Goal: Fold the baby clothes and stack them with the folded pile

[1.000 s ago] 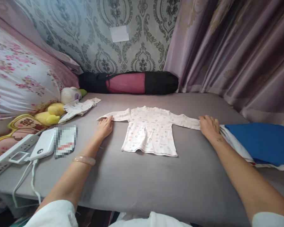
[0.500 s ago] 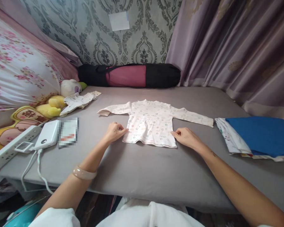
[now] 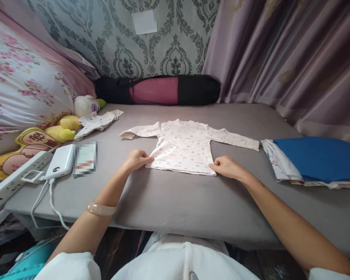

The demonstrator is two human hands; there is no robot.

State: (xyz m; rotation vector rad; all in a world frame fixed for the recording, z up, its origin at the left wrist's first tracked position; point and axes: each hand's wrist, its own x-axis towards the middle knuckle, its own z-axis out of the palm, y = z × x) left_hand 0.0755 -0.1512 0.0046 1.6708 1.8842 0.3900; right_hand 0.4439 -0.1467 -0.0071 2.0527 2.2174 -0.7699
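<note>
A small pale long-sleeved shirt (image 3: 182,146) with a faint print lies flat on the grey sheet (image 3: 175,202), its sleeves spread to both sides and its collar away from me. My left hand (image 3: 136,160) pinches the lower left edge of the shirt near the hem. At the lower right corner, my right hand (image 3: 226,167) grips the fabric between thumb and fingers. The hem between the two hands runs nearly straight. A light bangle (image 3: 101,209) circles my left wrist.
Folded cloths with a blue one (image 3: 317,158) on top lie at the right. On the left are a white power bank (image 3: 60,160), a power strip (image 3: 16,184), plush toys (image 3: 65,128) and another small garment (image 3: 97,123). A black and pink roll bag (image 3: 154,90) lies against the wall.
The shirt's lower part has been drawn wider and smoothed; the fold at the hem is gone. My left hand has shifted slightly left, and the view has tilted a little.
</note>
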